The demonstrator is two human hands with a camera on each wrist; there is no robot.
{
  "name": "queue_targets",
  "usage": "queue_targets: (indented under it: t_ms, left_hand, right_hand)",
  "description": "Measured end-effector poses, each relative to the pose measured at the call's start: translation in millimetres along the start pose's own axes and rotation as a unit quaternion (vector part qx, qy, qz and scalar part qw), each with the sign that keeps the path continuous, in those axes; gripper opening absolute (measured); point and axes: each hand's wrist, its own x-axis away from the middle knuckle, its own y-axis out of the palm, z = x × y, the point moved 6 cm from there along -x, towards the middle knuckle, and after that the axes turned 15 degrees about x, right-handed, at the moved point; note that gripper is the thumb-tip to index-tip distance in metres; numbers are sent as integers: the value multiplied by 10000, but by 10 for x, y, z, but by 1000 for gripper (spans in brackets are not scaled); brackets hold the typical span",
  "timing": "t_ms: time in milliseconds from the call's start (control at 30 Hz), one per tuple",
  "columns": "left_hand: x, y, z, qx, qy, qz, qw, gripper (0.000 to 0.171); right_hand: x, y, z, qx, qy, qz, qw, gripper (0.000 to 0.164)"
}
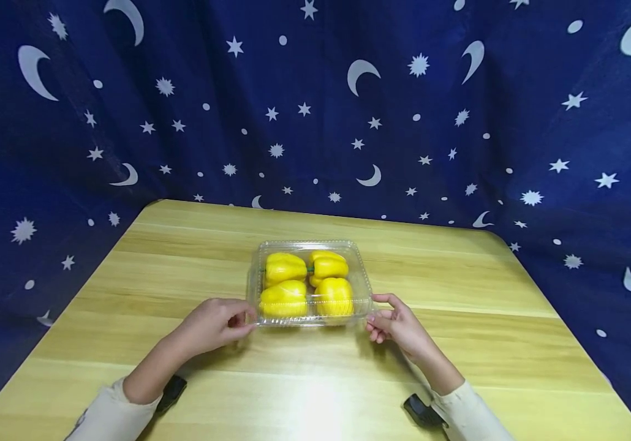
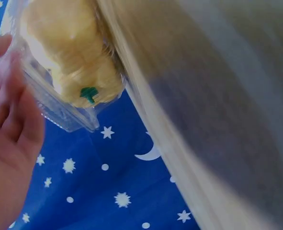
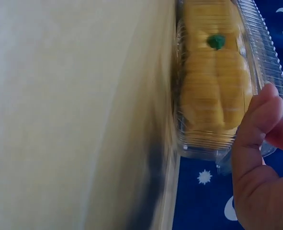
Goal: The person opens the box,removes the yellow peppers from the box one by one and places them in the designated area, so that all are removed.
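A clear plastic clamshell container [image 1: 361, 275] sits near the middle of the table, its lid down over the base. Inside lie several yellow bell peppers [image 1: 283, 299], and green stems show on some. At the container's front left corner, my left hand [image 1: 219, 324] pinches the rim between thumb and fingers. My right hand [image 1: 400, 331] holds the front right corner the same way, thumb and index finger at the edge. The right wrist view shows the ridged lip of the container [image 3: 268, 52] by the right fingertips. How firmly the left fingertips grip is blurred in the left wrist view.
The light wooden table [image 1: 183, 263] spreads out around the container. A dark blue curtain [image 1: 315, 153] with white moons and stars hangs behind and along both sides. Below each sleeve, a black wrist device [image 1: 423, 411] is partly visible.
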Motion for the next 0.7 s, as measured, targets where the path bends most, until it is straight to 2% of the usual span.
queue_targets:
  t_ms: [100, 233, 300, 400, 500, 700]
  left_hand:
    - [-3, -6, 87, -782, 622, 359, 9943, 7]
    - [4, 6, 137, -1245, 990, 528, 9859, 8]
    - [8, 23, 156, -1594, 1195, 530, 9785, 8]
    - [13, 62, 183, -2192, 1496, 522, 9627, 9]
    - [16, 98, 195, -2563, 1680, 538, 9504, 12]
    - [17, 125, 217, -2753, 1825, 693, 9413, 44]
  right_hand:
    - [14, -17, 1, -64, 52, 111, 9999, 56]
    - [16, -12, 5, -128, 83, 132, 9998, 56]
    - [15, -6, 6, -116, 65, 126, 9998, 57]
    - [16, -2, 8, -83, 53, 146, 9998, 57]
    - [13, -4, 15, -75, 57, 177, 9998, 57]
    - [3, -16, 30, -96, 59, 137, 9998, 57]
